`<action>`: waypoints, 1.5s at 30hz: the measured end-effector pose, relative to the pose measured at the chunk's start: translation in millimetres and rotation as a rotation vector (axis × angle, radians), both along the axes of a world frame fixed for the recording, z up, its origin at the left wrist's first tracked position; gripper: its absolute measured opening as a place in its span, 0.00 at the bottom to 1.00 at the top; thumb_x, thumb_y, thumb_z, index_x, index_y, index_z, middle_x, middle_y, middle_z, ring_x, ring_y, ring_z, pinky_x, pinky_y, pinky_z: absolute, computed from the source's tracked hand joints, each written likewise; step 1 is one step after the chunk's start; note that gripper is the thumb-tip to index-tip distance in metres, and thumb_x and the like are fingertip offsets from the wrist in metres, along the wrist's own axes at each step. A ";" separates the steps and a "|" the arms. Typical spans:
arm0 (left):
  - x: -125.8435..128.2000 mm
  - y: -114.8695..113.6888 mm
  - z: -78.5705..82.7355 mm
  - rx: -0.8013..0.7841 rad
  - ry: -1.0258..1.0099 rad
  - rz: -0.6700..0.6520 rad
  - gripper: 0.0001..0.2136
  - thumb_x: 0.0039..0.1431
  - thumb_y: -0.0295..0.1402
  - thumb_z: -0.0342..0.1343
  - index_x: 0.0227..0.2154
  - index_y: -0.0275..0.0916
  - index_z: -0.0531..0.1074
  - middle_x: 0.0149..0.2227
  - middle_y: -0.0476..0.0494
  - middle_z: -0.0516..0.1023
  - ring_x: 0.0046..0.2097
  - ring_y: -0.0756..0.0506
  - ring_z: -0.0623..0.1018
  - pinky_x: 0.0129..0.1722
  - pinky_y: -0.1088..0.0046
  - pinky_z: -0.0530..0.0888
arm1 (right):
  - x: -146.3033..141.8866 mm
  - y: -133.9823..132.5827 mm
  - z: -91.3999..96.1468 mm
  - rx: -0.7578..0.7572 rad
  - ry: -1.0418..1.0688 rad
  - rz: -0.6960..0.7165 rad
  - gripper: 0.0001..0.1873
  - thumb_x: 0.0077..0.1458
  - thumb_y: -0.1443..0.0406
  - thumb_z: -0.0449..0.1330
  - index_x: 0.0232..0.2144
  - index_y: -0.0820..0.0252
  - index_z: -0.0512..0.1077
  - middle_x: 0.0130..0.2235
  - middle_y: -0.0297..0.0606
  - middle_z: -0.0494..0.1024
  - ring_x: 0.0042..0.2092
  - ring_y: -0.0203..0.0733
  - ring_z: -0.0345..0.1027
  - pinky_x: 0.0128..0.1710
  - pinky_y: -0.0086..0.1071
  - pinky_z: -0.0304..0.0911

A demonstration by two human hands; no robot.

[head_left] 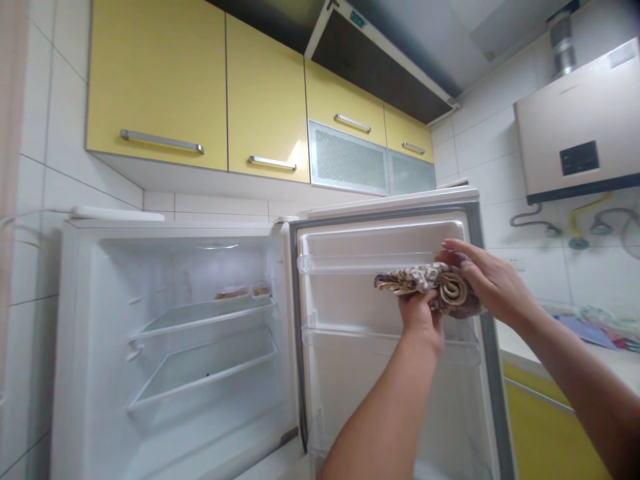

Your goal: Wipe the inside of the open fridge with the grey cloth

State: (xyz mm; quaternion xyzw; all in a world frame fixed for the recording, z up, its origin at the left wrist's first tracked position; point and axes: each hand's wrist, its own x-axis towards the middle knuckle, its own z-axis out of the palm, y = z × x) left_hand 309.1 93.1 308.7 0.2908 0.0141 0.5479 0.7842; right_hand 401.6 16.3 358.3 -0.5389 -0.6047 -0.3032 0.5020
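A brown-and-cream patterned cloth (420, 279), folded and rolled up at its right end, is held up before the inside of the open fridge door (360, 380). My left hand (423, 317) grips it from below, with the fingers hidden behind and under the folds. At the rolled end, my right hand (483, 270) has its thumb against the cloth and its fingers bent over the far side, partly hidden. Just behind the cloth run the upper clear door rack (340, 264) and the lower clear door rack (345, 337).
The fridge compartment (80, 347) stands open at left, with glass shelves (215, 317) and small packs (233, 292) at the back. Yellow wall cabinets (160, 80) hang above. A water heater (580, 120) is at right, over a counter with plastic bags (600, 327).
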 end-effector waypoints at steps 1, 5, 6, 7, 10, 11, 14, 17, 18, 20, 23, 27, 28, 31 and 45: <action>-9.3 5.7 -0.6 -0.013 0.020 0.047 0.26 0.30 0.22 0.63 0.40 0.40 0.72 0.30 0.48 0.81 0.30 0.48 0.79 0.26 0.77 0.70 | -1.9 -1.2 0.2 -0.006 0.013 -0.009 0.26 0.63 0.59 0.45 0.58 0.60 0.69 0.53 0.47 0.81 0.57 0.55 0.72 0.58 0.52 0.67; -57.0 31.1 2.4 -0.054 0.031 0.175 0.21 0.33 0.20 0.60 0.37 0.39 0.73 0.30 0.49 0.81 0.29 0.50 0.78 0.27 0.77 0.71 | -6.3 -3.4 0.4 -0.033 0.036 -0.021 0.28 0.63 0.58 0.45 0.59 0.63 0.68 0.50 0.48 0.82 0.56 0.54 0.73 0.57 0.49 0.67; -70.2 37.5 4.5 -0.061 0.018 0.205 0.20 0.34 0.20 0.60 0.36 0.38 0.74 0.30 0.48 0.81 0.30 0.49 0.78 0.28 0.76 0.72 | -6.5 -3.2 0.1 -0.037 0.037 -0.019 0.28 0.63 0.58 0.44 0.59 0.63 0.67 0.50 0.47 0.82 0.56 0.54 0.73 0.57 0.49 0.67; -83.3 43.7 6.8 -0.073 0.013 0.244 0.18 0.35 0.20 0.59 0.35 0.37 0.75 0.30 0.46 0.81 0.30 0.49 0.79 0.29 0.76 0.73 | -6.4 -2.8 -0.3 -0.040 0.038 -0.016 0.28 0.63 0.57 0.44 0.59 0.63 0.67 0.50 0.47 0.83 0.56 0.53 0.72 0.57 0.49 0.67; -120.0 60.9 15.1 -0.103 0.011 0.364 0.13 0.38 0.20 0.58 0.31 0.36 0.75 0.30 0.44 0.81 0.31 0.48 0.80 0.31 0.74 0.75 | -5.5 -1.2 -2.0 -0.049 0.054 -0.003 0.28 0.63 0.56 0.44 0.60 0.61 0.66 0.49 0.45 0.83 0.56 0.53 0.72 0.57 0.49 0.67; -131.4 66.0 18.1 -0.113 0.012 0.411 0.13 0.39 0.20 0.57 0.31 0.36 0.75 0.30 0.45 0.81 0.31 0.48 0.80 0.32 0.73 0.76 | -5.3 -0.6 -2.7 -0.051 0.058 -0.003 0.28 0.64 0.56 0.44 0.60 0.60 0.66 0.49 0.45 0.83 0.56 0.52 0.73 0.56 0.49 0.67; -163.4 79.0 28.6 -0.133 0.014 0.609 0.13 0.43 0.21 0.56 0.35 0.37 0.75 0.32 0.46 0.81 0.35 0.47 0.81 0.38 0.70 0.78 | -4.9 0.7 -3.9 -0.050 0.048 -0.020 0.28 0.64 0.55 0.45 0.60 0.59 0.66 0.48 0.44 0.83 0.55 0.52 0.73 0.56 0.49 0.67; -189.7 87.6 40.0 -0.096 0.021 0.863 0.15 0.49 0.23 0.56 0.41 0.41 0.74 0.39 0.48 0.82 0.44 0.48 0.81 0.47 0.69 0.77 | -4.8 1.2 -3.9 -0.044 0.019 -0.018 0.27 0.64 0.55 0.45 0.59 0.59 0.66 0.49 0.45 0.82 0.55 0.52 0.72 0.56 0.48 0.66; -196.1 89.2 43.1 -0.017 0.068 0.966 0.14 0.51 0.25 0.56 0.42 0.41 0.74 0.41 0.48 0.82 0.47 0.48 0.80 0.51 0.68 0.76 | -5.0 1.1 -3.8 -0.037 0.014 -0.020 0.27 0.64 0.55 0.45 0.59 0.59 0.66 0.50 0.46 0.82 0.55 0.52 0.72 0.56 0.48 0.66; -204.4 90.2 47.0 0.200 0.205 1.134 0.14 0.52 0.27 0.58 0.43 0.42 0.75 0.44 0.46 0.83 0.51 0.45 0.79 0.55 0.65 0.74 | -6.0 0.6 -3.6 -0.026 0.012 -0.018 0.26 0.64 0.56 0.45 0.59 0.59 0.66 0.50 0.46 0.82 0.56 0.52 0.72 0.56 0.48 0.65; -206.5 85.7 47.2 0.606 0.499 1.297 0.18 0.49 0.29 0.62 0.46 0.43 0.76 0.49 0.42 0.82 0.56 0.39 0.77 0.62 0.57 0.69 | -8.0 -0.9 -4.0 -0.026 0.030 0.015 0.26 0.65 0.56 0.45 0.60 0.58 0.65 0.48 0.45 0.83 0.55 0.52 0.72 0.58 0.49 0.65; -197.1 72.5 43.5 1.210 0.961 1.532 0.25 0.52 0.30 0.58 0.55 0.45 0.72 0.60 0.43 0.76 0.65 0.37 0.68 0.70 0.48 0.53 | -6.2 -2.2 -4.0 -0.030 0.074 0.068 0.29 0.66 0.54 0.45 0.65 0.54 0.59 0.52 0.45 0.81 0.56 0.52 0.73 0.57 0.51 0.66; -193.4 68.5 43.0 1.301 1.027 1.551 0.27 0.52 0.30 0.58 0.58 0.46 0.70 0.62 0.44 0.74 0.66 0.37 0.67 0.70 0.47 0.52 | -4.6 -2.5 -3.5 -0.029 0.073 0.063 0.31 0.66 0.53 0.45 0.67 0.53 0.55 0.55 0.46 0.79 0.57 0.53 0.73 0.57 0.53 0.66; -177.4 54.0 43.8 1.506 1.139 1.489 0.32 0.52 0.30 0.57 0.62 0.47 0.65 0.65 0.47 0.70 0.67 0.38 0.65 0.70 0.49 0.54 | 0.1 -4.8 -0.3 -0.047 0.050 0.027 0.37 0.65 0.48 0.45 0.71 0.50 0.45 0.62 0.47 0.74 0.58 0.58 0.72 0.55 0.57 0.67; -68.9 4.6 51.6 1.713 0.665 1.149 0.24 0.56 0.24 0.55 0.54 0.48 0.74 0.60 0.37 0.76 0.64 0.33 0.69 0.69 0.40 0.51 | 4.7 -8.7 10.6 -0.098 0.053 -0.064 0.42 0.62 0.40 0.46 0.70 0.51 0.51 0.57 0.46 0.79 0.50 0.60 0.77 0.46 0.49 0.71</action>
